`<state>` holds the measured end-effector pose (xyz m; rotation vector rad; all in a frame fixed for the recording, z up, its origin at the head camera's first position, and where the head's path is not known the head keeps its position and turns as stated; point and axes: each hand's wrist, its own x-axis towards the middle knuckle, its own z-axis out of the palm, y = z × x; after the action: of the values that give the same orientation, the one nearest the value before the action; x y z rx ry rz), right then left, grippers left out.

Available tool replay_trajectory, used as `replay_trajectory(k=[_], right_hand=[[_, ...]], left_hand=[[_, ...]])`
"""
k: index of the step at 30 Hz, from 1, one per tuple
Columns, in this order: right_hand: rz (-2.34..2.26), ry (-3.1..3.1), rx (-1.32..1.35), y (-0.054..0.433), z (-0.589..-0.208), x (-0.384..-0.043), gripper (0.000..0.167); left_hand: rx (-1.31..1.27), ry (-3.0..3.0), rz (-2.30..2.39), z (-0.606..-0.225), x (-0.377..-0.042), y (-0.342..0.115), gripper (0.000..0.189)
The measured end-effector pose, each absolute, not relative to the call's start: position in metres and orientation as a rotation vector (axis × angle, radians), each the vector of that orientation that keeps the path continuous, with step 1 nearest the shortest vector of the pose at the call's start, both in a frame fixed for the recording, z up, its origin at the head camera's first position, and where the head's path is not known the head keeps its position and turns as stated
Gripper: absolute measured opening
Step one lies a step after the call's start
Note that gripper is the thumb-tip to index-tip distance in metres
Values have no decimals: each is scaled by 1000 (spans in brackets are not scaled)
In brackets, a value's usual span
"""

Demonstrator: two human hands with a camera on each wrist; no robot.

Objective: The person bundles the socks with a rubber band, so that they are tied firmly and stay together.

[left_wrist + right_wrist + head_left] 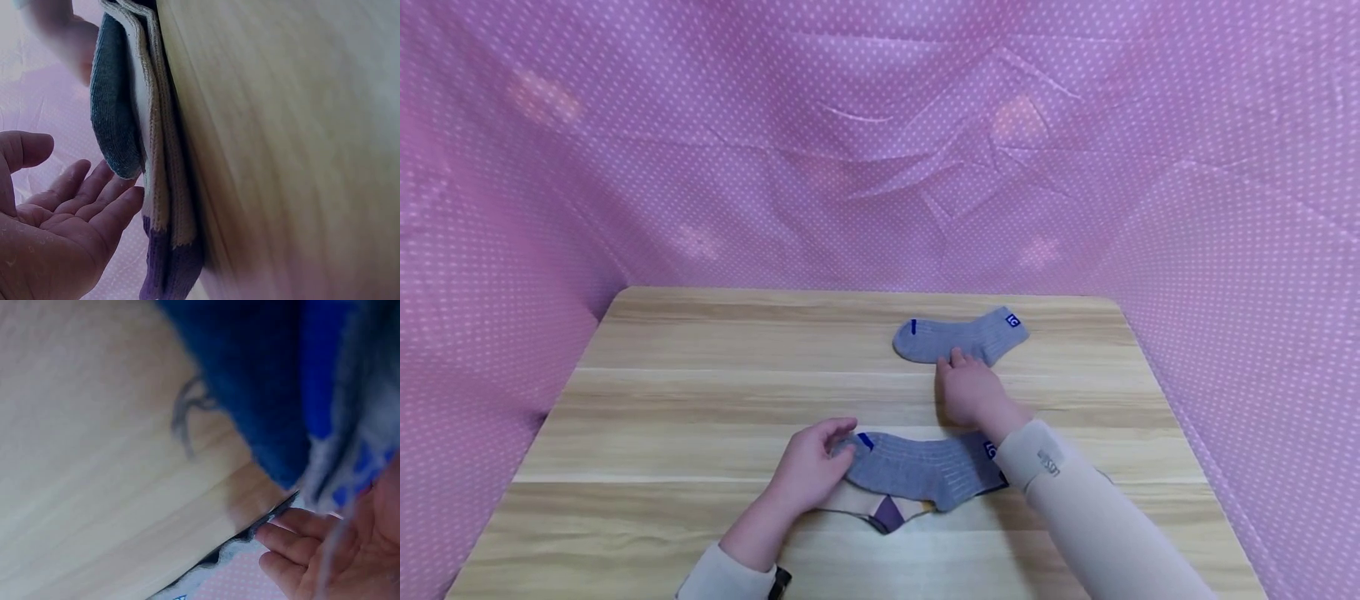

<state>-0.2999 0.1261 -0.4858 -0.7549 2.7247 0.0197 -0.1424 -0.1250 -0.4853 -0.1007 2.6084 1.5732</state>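
Lit evenly in the head view, softly shadowed on the bench [670, 400] beside the right sleeve [1105, 517]. Dim in both wrist views: washed pale toward the left one's upper-left corner, heavily blurred on the nearest sock [250, 375] in the right.

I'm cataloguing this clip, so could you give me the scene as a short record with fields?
Surface: wood-grain table
Backdrop: pink dotted cloth
Far item: far gray sock, toe to the left in the head view
Near items: near gray sock on top of beige-and-purple knitwear
Left hand: at the near gray sock's toe
Right hand: fingertips at the far gray sock's near edge
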Motion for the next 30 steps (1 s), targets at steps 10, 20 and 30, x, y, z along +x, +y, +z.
replay_trajectory(k=[10,20,30], right_hand=[[87,2718,-818,120,-482,-291,58],[103,2682,-848,109,-471,-279,79],[121,2634,-875,104,-470,-275,74]], left_hand=[[-116,2580,1592,-483,-142,-124,37],[-142,2568,1587,-482,-143,-124,37],[-139,2566,1594,-483,-145,-124,37]])
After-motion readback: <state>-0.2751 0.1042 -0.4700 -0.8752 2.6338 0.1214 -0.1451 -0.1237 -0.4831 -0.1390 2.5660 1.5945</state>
